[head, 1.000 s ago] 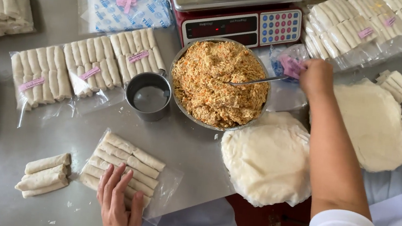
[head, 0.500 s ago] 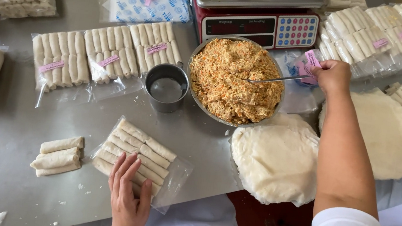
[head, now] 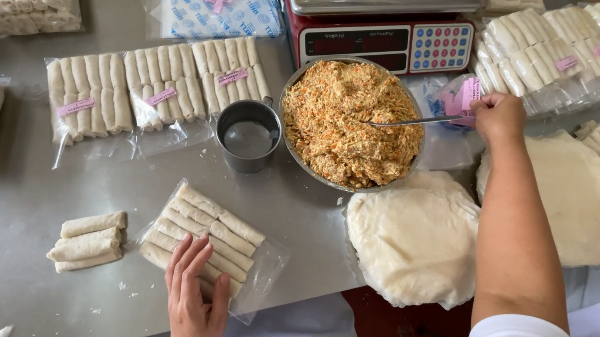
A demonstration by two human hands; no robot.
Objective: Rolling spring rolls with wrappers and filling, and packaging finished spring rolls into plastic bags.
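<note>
Soft, even daylight is falling from above, leaving the grey stainless-steel tabletop (head: 0, 263) bright with a broad, dull sheen rather than hard glare. Shadows are lying faint and short under the left hand (head: 193, 306). The clear plastic bags of pale rolls (head: 152, 93) are catching small glints. Focus is holding sharp throughout; straight lines are bending slightly toward the tabletop's far corners.

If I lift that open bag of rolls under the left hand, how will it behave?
The bag of rolls would likely sag, its thin plastic looking floppy. The rolls look soft and could slide out of the loose open end. The left hand rests flat on it.
</note>
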